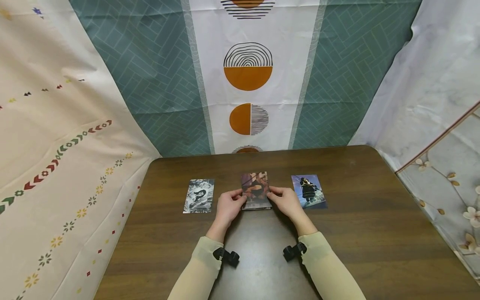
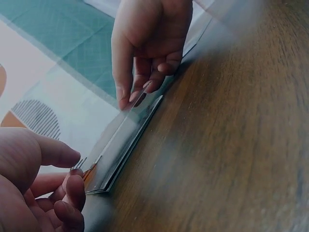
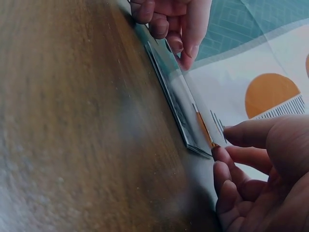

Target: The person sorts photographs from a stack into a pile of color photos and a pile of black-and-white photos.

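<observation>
Both hands pinch a picture card [image 1: 256, 187] by its side edges in the middle of the head view. My left hand [image 1: 228, 208] has the left edge and my right hand [image 1: 288, 202] the right, thumbs nearest the body. In the wrist views that card is raised a little over a small stack of cards [image 2: 126, 157] lying on the table. How many cards are in the stack cannot be told. A black-and-white picture card [image 1: 198, 196] lies left of my left hand. On the other side, a blue picture card [image 1: 309, 191] lies face up just beyond my right hand.
A brown wooden table [image 1: 375, 233] with rounded far corners carries the cards. Behind it hangs a green and white cloth [image 1: 249, 96] with orange circles. Patterned cloths hang at the left and right. A small black device [image 1: 226, 256] is strapped on each wrist.
</observation>
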Available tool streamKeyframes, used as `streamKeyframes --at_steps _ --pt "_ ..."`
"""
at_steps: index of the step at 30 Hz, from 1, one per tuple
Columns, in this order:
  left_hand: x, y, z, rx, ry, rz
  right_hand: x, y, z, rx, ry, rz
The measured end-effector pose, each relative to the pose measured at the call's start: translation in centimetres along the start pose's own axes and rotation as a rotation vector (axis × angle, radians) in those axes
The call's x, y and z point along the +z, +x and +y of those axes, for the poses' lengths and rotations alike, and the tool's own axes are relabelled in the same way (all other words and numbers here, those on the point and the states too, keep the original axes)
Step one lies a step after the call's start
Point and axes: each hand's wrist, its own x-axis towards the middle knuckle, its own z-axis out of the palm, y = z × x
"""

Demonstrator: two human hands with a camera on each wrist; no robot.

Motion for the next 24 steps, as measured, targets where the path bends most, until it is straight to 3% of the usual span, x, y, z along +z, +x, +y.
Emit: streamKeyframes --at_steps 24 --pt "-0.24 0.10 0.11 0.013 -0.094 0.027 -0.40 -0.30 -0.89 -0.005 0.046 0.022"
